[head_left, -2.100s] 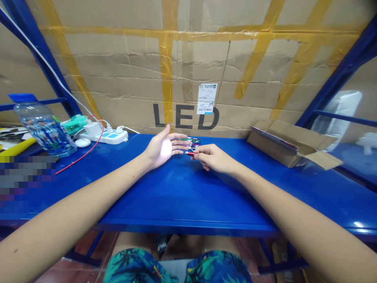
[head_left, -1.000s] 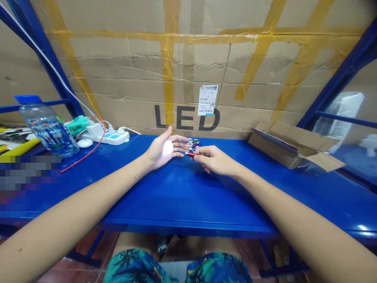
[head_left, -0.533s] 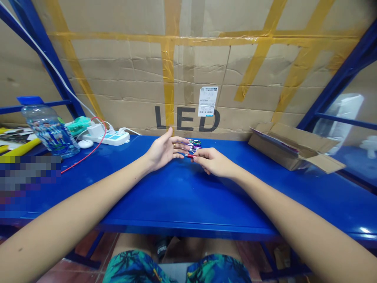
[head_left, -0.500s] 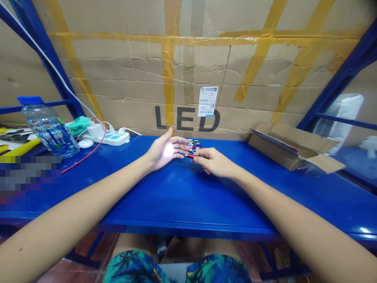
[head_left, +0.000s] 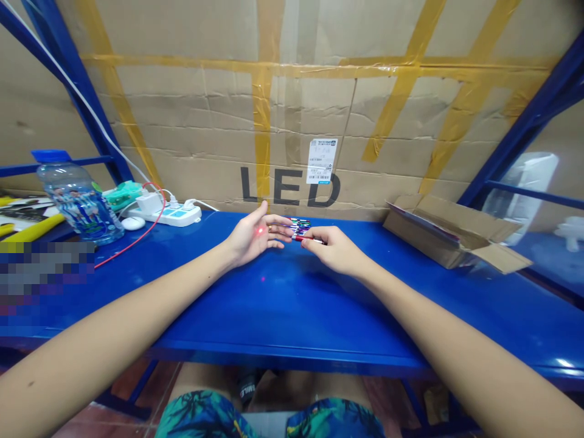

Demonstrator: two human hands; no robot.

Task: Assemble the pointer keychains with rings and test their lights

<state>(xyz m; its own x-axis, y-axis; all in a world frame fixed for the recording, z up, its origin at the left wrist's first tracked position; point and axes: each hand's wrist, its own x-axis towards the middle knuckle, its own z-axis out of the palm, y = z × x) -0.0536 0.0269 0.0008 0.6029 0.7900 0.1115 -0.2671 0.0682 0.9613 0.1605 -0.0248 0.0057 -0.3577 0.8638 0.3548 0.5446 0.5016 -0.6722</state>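
Observation:
My right hand (head_left: 332, 248) is closed on a small red cylindrical light (head_left: 302, 238), which points left toward my other palm. My left hand (head_left: 253, 238) holds nothing; its fingers are apart and the palm faces the light. A small red dot of light shows on that palm, and a fainter spot lies on the blue table (head_left: 274, 316) below it. Behind the fingers of both hands, several small shiny cylinders (head_left: 301, 224) in mixed colours lie side by side, partly hidden.
An open cardboard box (head_left: 424, 234) stands at the right. On the left are a water bottle (head_left: 77, 201), a power strip (head_left: 176, 214), a white mouse-like object (head_left: 132, 223) and a red cable. A large cardboard panel (head_left: 205, 134) closes off the back.
The broad white glow on my left palm has become a small red dot. The red light in my right hand has shifted slightly right, and a faint spot has appeared on the table.

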